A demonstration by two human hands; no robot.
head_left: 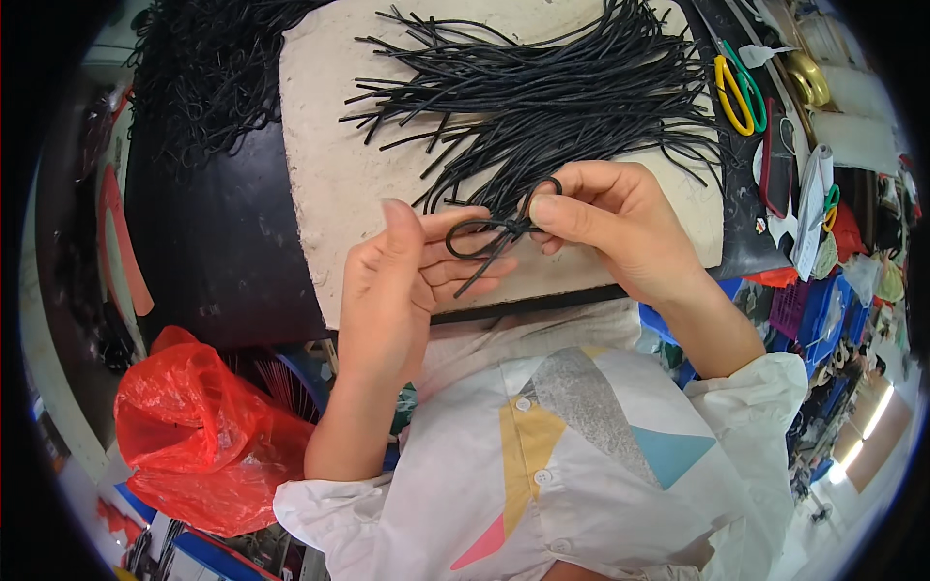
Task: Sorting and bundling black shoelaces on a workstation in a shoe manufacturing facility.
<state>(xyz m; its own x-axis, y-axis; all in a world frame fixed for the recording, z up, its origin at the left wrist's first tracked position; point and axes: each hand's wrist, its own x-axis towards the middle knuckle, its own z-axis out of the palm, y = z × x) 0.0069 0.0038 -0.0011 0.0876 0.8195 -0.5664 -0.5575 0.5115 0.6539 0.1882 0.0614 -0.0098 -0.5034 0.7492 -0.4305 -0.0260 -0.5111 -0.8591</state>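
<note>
A thin black cord, tied into a bow with two loops and a loose tail, lies across the fingers of my left hand. That hand is palm up, its fingers stretched out and its thumb raised away from the cord. My right hand pinches the bow's right loop between thumb and fingertips. Just beyond both hands, a large bundle of straight black cords is spread over a cream-coloured board.
A tangled heap of black cords fills the far left of the black table. Yellow and green scissors lie at the right edge, near a dark red-handled tool. A red plastic bag hangs at the near left.
</note>
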